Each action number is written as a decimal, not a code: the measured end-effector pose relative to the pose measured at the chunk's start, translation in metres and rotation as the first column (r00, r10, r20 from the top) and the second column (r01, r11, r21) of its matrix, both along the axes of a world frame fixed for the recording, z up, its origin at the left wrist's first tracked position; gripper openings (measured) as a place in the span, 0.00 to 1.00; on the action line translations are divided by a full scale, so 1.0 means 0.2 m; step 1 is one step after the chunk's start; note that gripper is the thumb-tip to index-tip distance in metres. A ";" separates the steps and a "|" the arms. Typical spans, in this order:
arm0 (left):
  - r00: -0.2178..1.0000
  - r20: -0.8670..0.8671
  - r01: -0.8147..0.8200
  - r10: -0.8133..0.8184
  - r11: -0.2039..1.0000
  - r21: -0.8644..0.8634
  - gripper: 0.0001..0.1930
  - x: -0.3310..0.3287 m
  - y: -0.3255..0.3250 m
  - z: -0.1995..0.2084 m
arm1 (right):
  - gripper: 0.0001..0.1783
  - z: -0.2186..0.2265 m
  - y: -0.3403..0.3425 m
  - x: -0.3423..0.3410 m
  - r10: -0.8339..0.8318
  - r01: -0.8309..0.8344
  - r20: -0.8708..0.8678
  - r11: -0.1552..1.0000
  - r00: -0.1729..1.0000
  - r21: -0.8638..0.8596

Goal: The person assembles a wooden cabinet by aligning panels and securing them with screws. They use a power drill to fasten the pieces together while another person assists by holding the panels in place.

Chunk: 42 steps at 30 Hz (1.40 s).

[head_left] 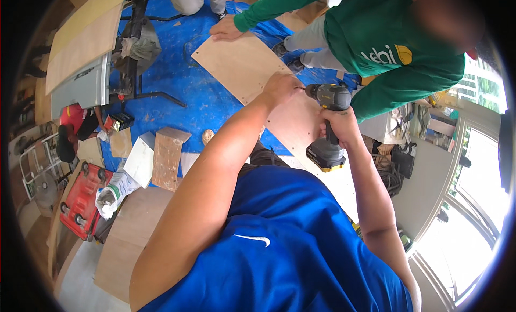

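My right hand (341, 125) is wrapped around the grip of a black and yellow cordless drill (329, 97). The drill's nose points left, toward my left hand (282, 89). The fingers of my left hand are drawn together close to the drill's tip. What they hold, if anything, is too small to make out. Both hands are over a long light-brown plywood board (242, 65) with small holes along its edges. A co-worker's hand (226, 28) rests on the board's far end.
A co-worker in green (387, 38) stands close at the right. Blue sheeting (177, 70) covers the floor. To the left are a stand with panels (86, 38), wood offcuts (167, 156), a red wheeled dolly (83, 199) and another person in red (75, 118). Windows (457, 258) line the right.
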<state>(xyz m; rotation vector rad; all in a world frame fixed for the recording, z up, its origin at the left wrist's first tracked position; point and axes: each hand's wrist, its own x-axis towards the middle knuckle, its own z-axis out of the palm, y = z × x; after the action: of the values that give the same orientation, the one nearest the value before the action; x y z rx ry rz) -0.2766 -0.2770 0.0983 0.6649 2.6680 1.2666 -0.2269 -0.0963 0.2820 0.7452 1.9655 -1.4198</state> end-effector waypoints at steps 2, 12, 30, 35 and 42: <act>1.000 0.015 0.004 -0.004 1.000 -0.005 0.09 0.00 0.02 0.00 | 0.07 0.01 0.00 0.01 -0.011 0.011 -0.011 1.000 1.000 0.002; 0.986 0.078 -0.159 0.147 0.968 0.193 0.10 -0.05 -0.10 0.11 | 0.07 0.10 -0.06 0.06 -0.031 0.026 -0.161 0.999 0.986 -0.033; 0.286 0.946 -0.905 0.152 0.366 0.215 0.09 1.10 -1.11 0.00 | 0.07 -0.20 -0.13 0.10 -0.216 0.215 0.028 0.976 0.976 0.021; 0.332 0.914 -0.863 0.231 0.465 0.196 0.09 1.11 -1.19 -0.04 | 0.06 -0.19 -0.22 0.09 -0.250 0.248 0.051 0.968 0.967 0.045; 0.411 0.875 -0.838 0.256 0.483 0.253 0.09 0.96 -1.39 0.04 | 0.08 -0.22 -0.28 0.07 -0.378 0.381 0.073 0.923 0.923 -0.043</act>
<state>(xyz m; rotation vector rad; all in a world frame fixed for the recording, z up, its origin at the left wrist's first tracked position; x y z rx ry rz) -0.0851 -0.5556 0.1067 -0.8496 1.6306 2.1079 -0.2120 -0.1521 0.2390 1.1801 1.7872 -1.6410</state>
